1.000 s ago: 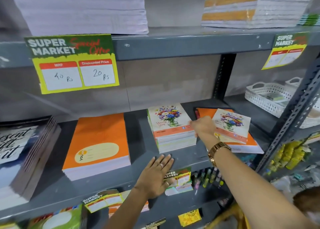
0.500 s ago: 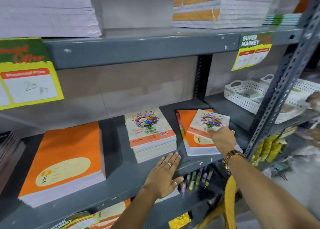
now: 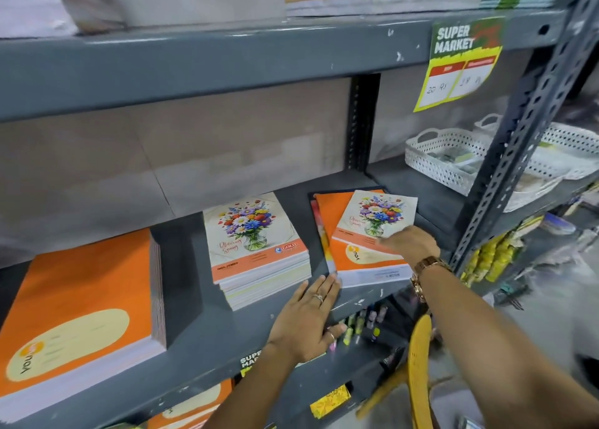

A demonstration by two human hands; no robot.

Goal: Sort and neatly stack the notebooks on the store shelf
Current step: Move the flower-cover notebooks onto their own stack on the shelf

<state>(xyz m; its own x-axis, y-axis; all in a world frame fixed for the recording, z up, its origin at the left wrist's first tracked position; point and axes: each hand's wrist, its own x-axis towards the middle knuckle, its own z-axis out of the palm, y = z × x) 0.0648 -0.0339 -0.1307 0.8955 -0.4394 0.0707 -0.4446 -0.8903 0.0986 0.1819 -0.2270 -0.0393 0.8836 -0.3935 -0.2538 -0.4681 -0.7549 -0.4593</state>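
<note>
A grey metal shelf (image 3: 207,338) carries three piles of notebooks. A tall orange stack (image 3: 77,305) lies at the left. A floral-cover stack (image 3: 256,244) sits in the middle. At the right is a mixed pile with an orange notebook (image 3: 337,234) showing on top, and a single floral notebook (image 3: 376,218) lies skewed across it. My right hand (image 3: 410,244) rests on the floral notebook's near edge, fingers on its cover. My left hand (image 3: 308,318) lies flat on the shelf, fingertips touching the mixed pile's front left corner.
White perforated baskets (image 3: 434,163) stand on the shelf at the right behind a slotted upright post (image 3: 525,130). A price tag (image 3: 460,62) hangs from the upper shelf, which carries paper stacks. Markers (image 3: 363,325) fill the shelf below. A yellow strap (image 3: 421,364) hangs by my right arm.
The view has swung right and closer. My right hand went from the floral stack's right edge to the loose floral notebook on the mixed pile. My left hand slid right along the shelf.
</note>
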